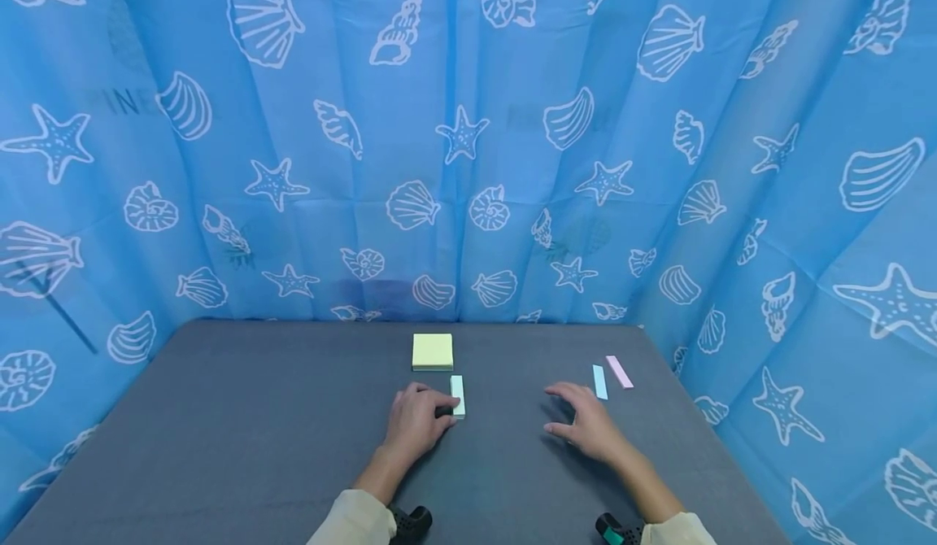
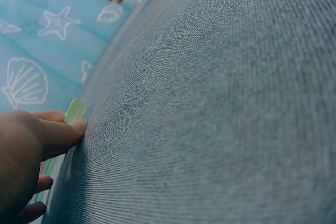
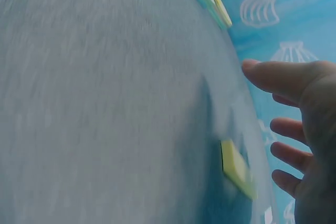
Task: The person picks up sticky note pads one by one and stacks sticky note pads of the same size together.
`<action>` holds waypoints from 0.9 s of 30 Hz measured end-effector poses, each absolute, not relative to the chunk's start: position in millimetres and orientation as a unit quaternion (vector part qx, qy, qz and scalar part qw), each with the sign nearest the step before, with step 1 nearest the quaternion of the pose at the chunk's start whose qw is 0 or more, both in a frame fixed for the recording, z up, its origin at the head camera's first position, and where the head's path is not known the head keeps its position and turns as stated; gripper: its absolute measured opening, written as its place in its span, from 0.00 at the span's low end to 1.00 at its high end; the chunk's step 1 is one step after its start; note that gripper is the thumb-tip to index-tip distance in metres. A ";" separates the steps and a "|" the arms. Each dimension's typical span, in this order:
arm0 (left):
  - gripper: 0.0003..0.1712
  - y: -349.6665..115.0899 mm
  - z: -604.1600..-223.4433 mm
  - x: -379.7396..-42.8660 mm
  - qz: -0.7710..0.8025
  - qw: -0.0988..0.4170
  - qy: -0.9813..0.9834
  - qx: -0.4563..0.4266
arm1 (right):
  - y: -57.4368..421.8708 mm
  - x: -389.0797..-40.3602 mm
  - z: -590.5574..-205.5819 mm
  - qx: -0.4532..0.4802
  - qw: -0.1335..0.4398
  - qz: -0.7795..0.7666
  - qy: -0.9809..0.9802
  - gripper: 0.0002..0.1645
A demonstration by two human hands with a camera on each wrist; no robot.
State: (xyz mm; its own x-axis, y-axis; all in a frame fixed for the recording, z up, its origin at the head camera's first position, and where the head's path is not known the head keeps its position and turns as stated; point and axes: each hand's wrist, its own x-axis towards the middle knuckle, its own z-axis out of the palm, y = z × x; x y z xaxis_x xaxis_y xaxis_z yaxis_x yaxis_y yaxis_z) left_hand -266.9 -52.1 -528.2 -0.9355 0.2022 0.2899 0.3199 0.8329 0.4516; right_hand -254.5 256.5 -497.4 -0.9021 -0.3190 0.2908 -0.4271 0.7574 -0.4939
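Observation:
A narrow pale-green pad of sticky notes (image 1: 458,390) lies on the grey cloth, long side pointing away from me. My left hand (image 1: 413,423) holds it from the left, thumb and forefinger at its near part; in the left wrist view the thumb (image 2: 68,134) lies along its edge. Just beyond sits a square yellow sticky-note pad (image 1: 433,351). To the right, my right hand (image 1: 589,425) is held over the cloth, thumb and fingers spread apart with nothing between them. A light-blue strip (image 1: 599,382) is close past its knuckles, and a pink strip (image 1: 619,372) lies beside that.
Dark grey cloth covers the table (image 1: 278,415). A blue curtain (image 1: 454,146) with white shells and starfish hangs along the back edge and both sides. Dark straps with devices sit at both wrists, below cream sleeves (image 1: 359,521).

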 end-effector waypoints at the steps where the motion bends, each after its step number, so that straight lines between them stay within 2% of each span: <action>1: 0.18 -51.8 -528.0 -266.9 -0.255 0.113 -0.951 -0.136 | 260.2 -253.5 -497.4 0.196 0.089 0.279 -0.936 0.33; 9: 0.18 -50.7 -528.9 -267.6 -0.258 0.109 -0.950 -0.135 | 285.4 -243.2 -499.2 0.157 0.028 0.260 -0.952 0.43; 16: 0.18 -52.1 -528.8 -266.5 -0.262 0.115 -0.949 -0.132 | 294.2 -243.4 -504.5 0.131 0.006 0.270 -0.954 0.41; 27: 0.18 -51.6 -530.4 -265.5 -0.260 0.123 -0.949 -0.132 | 297.5 -255.8 -507.1 0.127 0.004 0.280 -0.952 0.38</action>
State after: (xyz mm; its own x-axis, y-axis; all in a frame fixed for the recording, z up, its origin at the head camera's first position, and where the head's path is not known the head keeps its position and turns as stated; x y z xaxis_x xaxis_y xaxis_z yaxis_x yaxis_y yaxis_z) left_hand -265.5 -51.6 -530.4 -0.9351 0.1857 0.3020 0.3137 0.8303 0.4607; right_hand -255.8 297.5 -507.1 -0.9677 -0.2394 0.0791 -0.2440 0.8107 -0.5321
